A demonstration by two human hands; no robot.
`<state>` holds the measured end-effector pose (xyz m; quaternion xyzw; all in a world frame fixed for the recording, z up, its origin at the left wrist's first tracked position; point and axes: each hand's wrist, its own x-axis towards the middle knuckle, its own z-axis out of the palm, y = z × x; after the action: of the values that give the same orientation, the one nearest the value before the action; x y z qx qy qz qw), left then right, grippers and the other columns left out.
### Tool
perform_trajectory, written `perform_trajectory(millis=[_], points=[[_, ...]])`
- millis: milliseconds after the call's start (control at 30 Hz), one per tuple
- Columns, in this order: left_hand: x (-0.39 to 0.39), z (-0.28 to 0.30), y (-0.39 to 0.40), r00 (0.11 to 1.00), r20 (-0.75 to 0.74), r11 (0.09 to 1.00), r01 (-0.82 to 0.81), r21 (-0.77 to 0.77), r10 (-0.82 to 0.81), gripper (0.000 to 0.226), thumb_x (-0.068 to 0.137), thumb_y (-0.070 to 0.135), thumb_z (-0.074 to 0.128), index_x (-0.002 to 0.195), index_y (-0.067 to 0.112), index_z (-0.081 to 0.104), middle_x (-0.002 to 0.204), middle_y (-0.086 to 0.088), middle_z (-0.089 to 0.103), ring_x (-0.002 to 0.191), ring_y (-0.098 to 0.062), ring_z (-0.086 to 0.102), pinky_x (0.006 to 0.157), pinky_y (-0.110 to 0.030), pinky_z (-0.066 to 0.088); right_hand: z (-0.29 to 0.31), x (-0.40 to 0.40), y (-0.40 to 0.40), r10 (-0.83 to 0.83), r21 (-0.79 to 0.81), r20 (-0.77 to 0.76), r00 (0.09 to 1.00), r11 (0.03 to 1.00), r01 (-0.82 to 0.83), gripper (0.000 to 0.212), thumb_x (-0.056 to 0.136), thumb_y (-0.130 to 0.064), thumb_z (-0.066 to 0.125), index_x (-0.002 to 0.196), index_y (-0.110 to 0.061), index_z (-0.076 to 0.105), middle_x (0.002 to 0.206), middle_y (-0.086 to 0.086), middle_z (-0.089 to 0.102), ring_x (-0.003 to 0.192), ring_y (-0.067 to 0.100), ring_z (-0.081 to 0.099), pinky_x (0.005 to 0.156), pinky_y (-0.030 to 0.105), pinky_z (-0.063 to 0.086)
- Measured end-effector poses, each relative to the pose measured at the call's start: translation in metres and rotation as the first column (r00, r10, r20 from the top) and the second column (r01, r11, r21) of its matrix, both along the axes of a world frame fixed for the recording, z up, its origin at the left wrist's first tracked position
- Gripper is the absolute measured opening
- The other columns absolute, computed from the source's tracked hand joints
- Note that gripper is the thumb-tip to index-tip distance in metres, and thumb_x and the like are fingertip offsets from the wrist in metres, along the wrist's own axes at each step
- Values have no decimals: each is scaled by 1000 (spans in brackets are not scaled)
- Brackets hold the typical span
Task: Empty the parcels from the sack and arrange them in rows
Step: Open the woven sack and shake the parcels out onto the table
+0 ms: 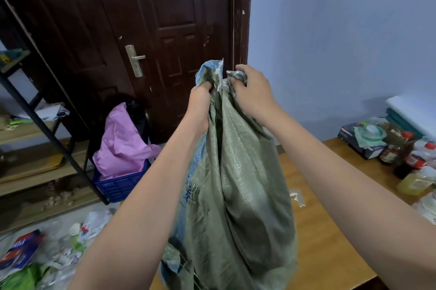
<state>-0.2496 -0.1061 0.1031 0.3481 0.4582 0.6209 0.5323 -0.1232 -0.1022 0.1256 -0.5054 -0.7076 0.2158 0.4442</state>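
Head camera looked down at two bare arms reaching forward. The left hand [200, 98] was closed tight on the top of a big green sack [236, 183]. The right hand [253, 91] was closed tight on the top too, just beside the left one. Both hands held the sack up high, so it hung down long and loose over the wooden desk [330, 230]. The sack had some blue on one side (with little torn threads). Its bottom end went out of the picture, so no parcels could be seen.

On the far right side of the desk stood some bottles [410, 159] and a box [361, 143]. A small scrap of paper [297, 197] lay on the desk near the sack.

Behind the sack was a dark brown door [153, 30] with a metal handle [135, 59]. Next to the door sat a blue crate [118, 185] with a pink bag [122, 143] in it. A shelf [35, 124] stood on the left. Bits of trash [47, 254] lay on the floor below it.
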Motion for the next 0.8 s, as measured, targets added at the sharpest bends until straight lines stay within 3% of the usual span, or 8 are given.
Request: perform_trajectory(millis=[167,300,400,467,533,600,700,800], points=[[-8,-1,1,997,10,997,74,3,-74,32,99,24,43,79,12,64,68,-4,61,58,-18,59,57,-28,50,0,-12,4,14,12,-24,1000,1000,-14,26,98,-21,52,121,-17,63,97,-9,60,90,9,57,79,21,42],[-13,-8,-4,989,20,989,148,16,-149,34,99,29,43,79,13,65,67,-2,62,58,-16,60,56,-28,51,-7,-18,6,14,-15,-53,998,1000,-15,22,98,-20,52,116,-17,64,92,-11,61,74,-6,52,59,4,37],[-19,-13,-7,978,-1,977,210,30,-210,31,96,25,46,75,15,66,64,0,61,57,-14,59,57,-28,49,-13,-20,7,13,-40,-101,995,999,-18,19,98,-20,50,110,-18,65,87,-17,58,76,-5,52,63,10,38],[-24,-15,-9,962,-66,964,266,23,-264,16,89,23,54,88,12,66,74,-3,65,66,-18,64,65,-32,53,-15,-19,9,-3,-63,-134,991,998,-6,18,99,-20,49,109,-19,64,86,-21,55,78,-6,51,66,12,37],[-29,-19,-10,933,-143,942,336,16,-330,31,84,17,64,114,11,59,95,-9,69,86,-25,68,80,-40,57,-15,-18,11,-12,-86,-179,984,996,-4,17,99,-21,49,109,-20,63,90,-18,56,82,-3,53,70,17,39],[-30,-19,-10,883,-253,910,414,21,-395,50,79,8,73,125,12,54,107,-9,69,101,-28,68,92,-43,55,-13,-18,12,-8,-94,-183,983,996,-9,18,99,-22,48,110,-19,62,93,-16,57,87,1,55,76,21,40],[-24,-15,-13,791,-469,888,458,29,-393,57,74,-5,79,124,10,56,105,-7,72,104,-21,69,89,-33,55,-9,-22,11,15,-84,-172,985,996,-29,21,99,-22,47,114,-18,61,92,-19,55,89,0,54,77,20,41],[-17,-13,-13,796,-530,912,399,97,-292,53,69,-8,81,117,5,61,102,-7,74,100,-18,71,84,-26,55,-7,-25,8,41,-85,-185,982,995,-57,25,97,-28,50,118,-20,61,96,-18,58,95,2,58,84,22,45]])
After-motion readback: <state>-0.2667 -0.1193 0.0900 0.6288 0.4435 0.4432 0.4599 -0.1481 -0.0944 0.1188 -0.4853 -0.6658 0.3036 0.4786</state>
